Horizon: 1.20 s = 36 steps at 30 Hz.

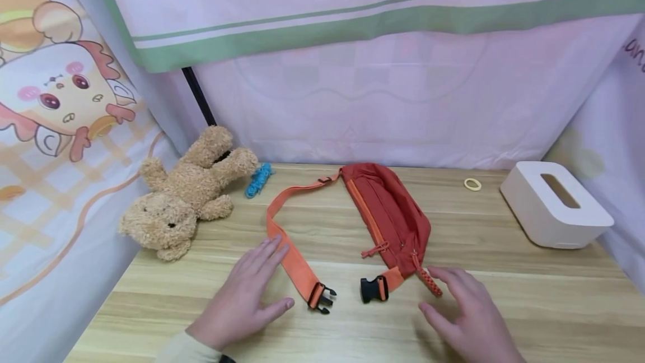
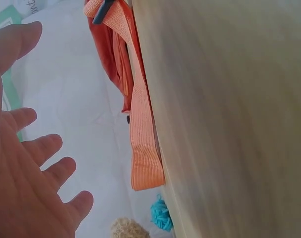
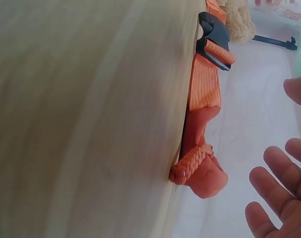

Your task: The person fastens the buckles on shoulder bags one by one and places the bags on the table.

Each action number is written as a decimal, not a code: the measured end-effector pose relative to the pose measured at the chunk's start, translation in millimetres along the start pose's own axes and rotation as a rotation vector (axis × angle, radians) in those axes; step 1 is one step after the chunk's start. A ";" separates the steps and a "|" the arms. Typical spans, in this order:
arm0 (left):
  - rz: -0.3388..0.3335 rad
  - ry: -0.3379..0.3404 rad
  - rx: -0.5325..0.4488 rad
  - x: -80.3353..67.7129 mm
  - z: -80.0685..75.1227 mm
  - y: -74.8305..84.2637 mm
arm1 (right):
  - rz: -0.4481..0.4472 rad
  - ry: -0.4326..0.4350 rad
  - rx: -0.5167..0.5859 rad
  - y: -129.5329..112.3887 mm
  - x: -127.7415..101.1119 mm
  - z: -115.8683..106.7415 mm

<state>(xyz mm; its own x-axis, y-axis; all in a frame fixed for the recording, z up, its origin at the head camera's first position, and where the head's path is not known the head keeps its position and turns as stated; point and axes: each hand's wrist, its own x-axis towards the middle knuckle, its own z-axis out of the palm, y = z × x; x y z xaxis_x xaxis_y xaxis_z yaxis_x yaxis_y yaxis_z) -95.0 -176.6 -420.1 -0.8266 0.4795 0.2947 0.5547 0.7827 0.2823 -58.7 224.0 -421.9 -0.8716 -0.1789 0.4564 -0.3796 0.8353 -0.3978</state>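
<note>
A red waist bag point(image 1: 385, 212) lies on the wooden table, its orange strap point(image 1: 297, 262) curving out to the left. The strap ends in a black prong buckle half point(image 1: 322, 298); the matching black socket half point(image 1: 374, 289) lies a little to its right, apart from it. My left hand point(image 1: 247, 290) is spread over the table just left of the strap, fingertips overlapping it in the head view, and holds nothing. To the right of the bag's braided zipper pull point(image 1: 428, 281), my right hand point(image 1: 466, 312) hovers with fingers parted and nothing in it.
A teddy bear point(image 1: 188, 189) lies at the left edge beside a bundle of blue cord point(image 1: 259, 180). Toward the back right are a pale yellow ring point(image 1: 472, 184) and a white tissue box point(image 1: 556, 203). Fabric curtains point(image 1: 363, 94) hang behind the table.
</note>
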 end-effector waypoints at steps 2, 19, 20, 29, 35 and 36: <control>-0.002 -0.009 -0.007 0.7 0.7 1.6 | 0.017 -0.018 0.005 -1.1 0.9 2.0; 0.004 -0.080 -0.117 8.4 8.8 5.3 | 0.121 -0.103 0.106 -12.9 7.0 18.0; 0.000 -0.089 -0.128 9.0 9.0 5.2 | 0.120 -0.106 0.118 -13.0 7.0 18.8; -0.043 -0.159 -0.176 14.5 11.6 7.1 | 0.125 -0.134 0.155 -17.6 7.9 26.0; -0.036 -0.182 -0.212 18.2 14.1 10.7 | 0.181 -0.184 0.192 -22.2 10.3 29.3; -0.036 -0.186 -0.217 18.7 14.5 11.4 | 0.184 -0.187 0.198 -22.3 10.5 30.0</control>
<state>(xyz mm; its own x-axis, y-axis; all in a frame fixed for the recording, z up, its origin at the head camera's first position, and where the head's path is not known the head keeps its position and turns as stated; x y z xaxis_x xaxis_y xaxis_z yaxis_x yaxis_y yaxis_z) -105.6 -153.0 -424.6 -0.8383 0.5332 0.1142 0.5156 0.7069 0.4842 -68.7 187.9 -432.1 -0.9661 -0.1416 0.2158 -0.2472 0.7484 -0.6155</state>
